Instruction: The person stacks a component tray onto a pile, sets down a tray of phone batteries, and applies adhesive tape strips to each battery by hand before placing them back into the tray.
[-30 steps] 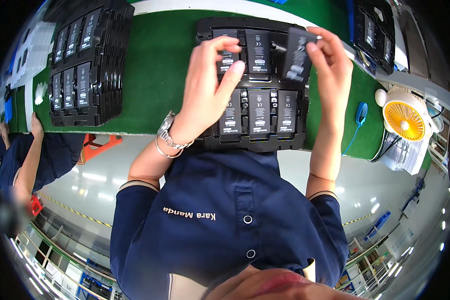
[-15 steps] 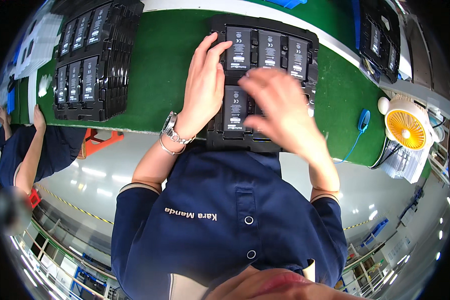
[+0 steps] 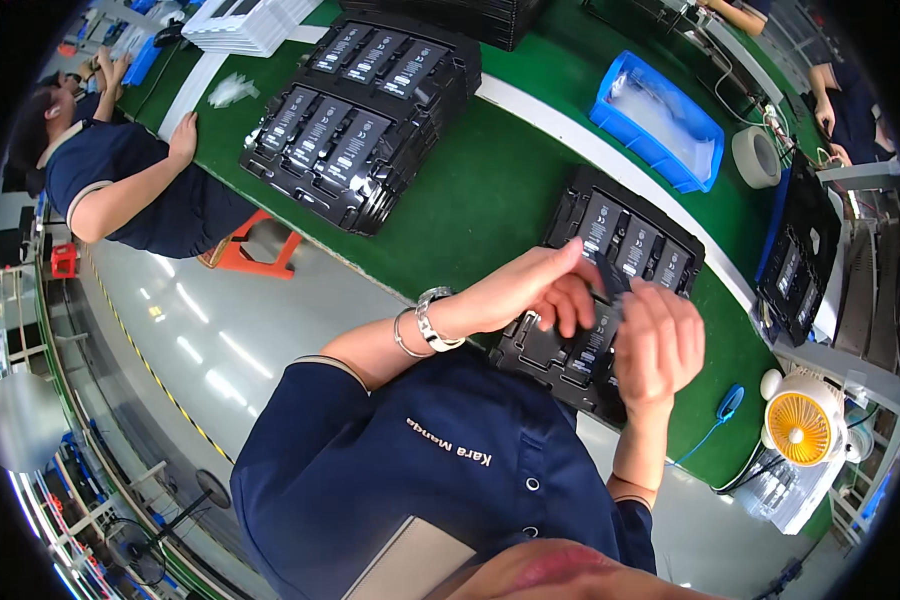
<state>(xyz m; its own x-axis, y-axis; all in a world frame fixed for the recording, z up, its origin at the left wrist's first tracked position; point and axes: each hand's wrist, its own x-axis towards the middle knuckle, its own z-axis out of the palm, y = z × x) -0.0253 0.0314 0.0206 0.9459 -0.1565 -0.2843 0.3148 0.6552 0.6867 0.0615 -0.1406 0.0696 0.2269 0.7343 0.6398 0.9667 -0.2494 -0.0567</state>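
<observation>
**Black battery (image 3: 609, 277) held nearly edge-on above the tray (image 3: 532, 352)**

A worker at a green bench (image 3: 450, 190) brings both bare hands together over the black tray. The right hand (image 3: 660, 340) appears to pinch the flat, dark piece by its near end, fingers curled in tight. The left hand (image 3: 550, 288) is loosely cupped, thumb raised, gripping nothing that can be made out; blur leaves it unclear whether its fingertips touch the piece.

Half a second ago the right hand was sweeping low across the tray, and a labelled battery lay in the near-left pocket. Now that pocket looks bare – as far as the cupped fingers let it show – and a single piece is up in the air. That suggests it came from there, and that the work in hand has moved to one battery by itself. The far-row batteries (image 3: 638, 245) lie in their three pockets; a near-row battery (image 3: 592, 345) sits in the middle, while the pocket to its right is hidden behind the right hand.

The view has swung too, so the tray lies slantwise, with a blue bin (image 3: 638, 155) beyond it. To the left, a stack of trays (image 3: 395, 190) carries six more batteries on top – well apart from both hands. A small fan (image 3: 800, 434) with an orange grille stands to the right.
</observation>
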